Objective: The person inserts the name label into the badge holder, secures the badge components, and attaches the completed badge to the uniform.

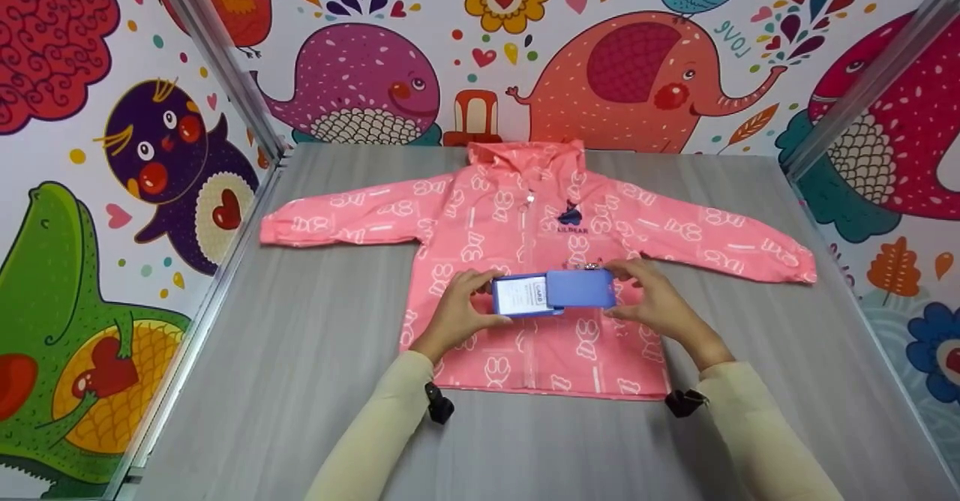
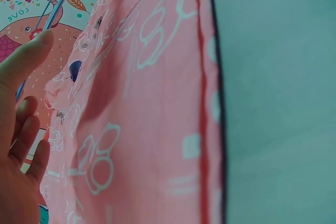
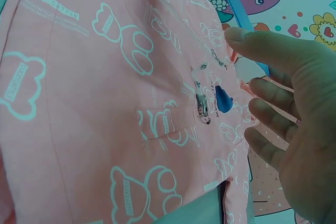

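Observation:
Above a pink hooded children's jacket (image 1: 480, 261), both hands hold a blue badge holder (image 1: 581, 289) level. It is slid partly apart, and a white printed card (image 1: 523, 295) shows in its left half. My left hand (image 1: 463, 313) pinches the left end between thumb and fingers. At the other end, my right hand (image 1: 656, 302) pinches the blue cover by its edge. A small metal clip (image 1: 592, 265) shows just beyond the holder's far edge. From the right wrist, the holder (image 3: 239, 11) appears edge-on beside the thumb.
The jacket lies front up with both sleeves spread on a grey wood-grain table (image 1: 315, 381). Its zipper (image 1: 529, 283) runs down the middle, with a dark bear print (image 1: 571, 217) on the chest. Cartoon-printed panels (image 1: 480, 58) and metal posts (image 1: 225, 58) enclose the table.

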Tool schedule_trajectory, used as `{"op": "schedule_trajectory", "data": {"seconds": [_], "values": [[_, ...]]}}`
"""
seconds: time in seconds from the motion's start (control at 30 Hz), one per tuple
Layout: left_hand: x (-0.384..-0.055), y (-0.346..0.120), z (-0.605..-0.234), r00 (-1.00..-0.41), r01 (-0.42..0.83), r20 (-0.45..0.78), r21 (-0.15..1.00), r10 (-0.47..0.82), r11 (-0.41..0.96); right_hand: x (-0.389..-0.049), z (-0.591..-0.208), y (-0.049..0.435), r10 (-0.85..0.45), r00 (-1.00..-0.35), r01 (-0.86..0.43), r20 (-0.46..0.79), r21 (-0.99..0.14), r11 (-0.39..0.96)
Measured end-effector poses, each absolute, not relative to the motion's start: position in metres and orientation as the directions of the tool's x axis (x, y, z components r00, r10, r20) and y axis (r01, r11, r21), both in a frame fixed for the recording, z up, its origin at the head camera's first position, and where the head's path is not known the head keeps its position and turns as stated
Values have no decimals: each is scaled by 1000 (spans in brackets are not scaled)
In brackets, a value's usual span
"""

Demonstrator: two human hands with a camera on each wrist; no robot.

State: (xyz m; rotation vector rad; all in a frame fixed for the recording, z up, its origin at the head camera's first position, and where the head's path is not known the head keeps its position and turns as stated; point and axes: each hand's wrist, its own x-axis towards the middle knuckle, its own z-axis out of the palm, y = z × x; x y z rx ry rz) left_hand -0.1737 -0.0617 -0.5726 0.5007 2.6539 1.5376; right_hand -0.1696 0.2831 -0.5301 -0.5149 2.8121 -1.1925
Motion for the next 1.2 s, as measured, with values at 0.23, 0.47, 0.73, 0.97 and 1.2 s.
{"op": "schedule_trajectory", "data": {"seconds": [0.23, 0.47, 0.73, 0.97, 1.2], "values": [[-174, -62, -573, -949, 254, 127, 849, 288, 464, -168, -527, 282, -315, -947, -264, 60, -700, 663], [-174, -62, -574, -949, 250, 124, 857, 290, 450, -169, -525, 283, -307, -951, -241, 31, -699, 674], [-174, -63, -575, -943, 277, 150, 849, 297, 450, -169, -524, 283, -314, -949, -241, 28, -710, 662], [-174, -63, -574, -941, 286, 159, 846, 298, 450, -169, -526, 283, -319, -947, -241, 28, -720, 651], [-174, -62, -574, -941, 283, 159, 852, 298, 441, -168, -528, 283, -316, -948, -242, 35, -724, 646]]}}
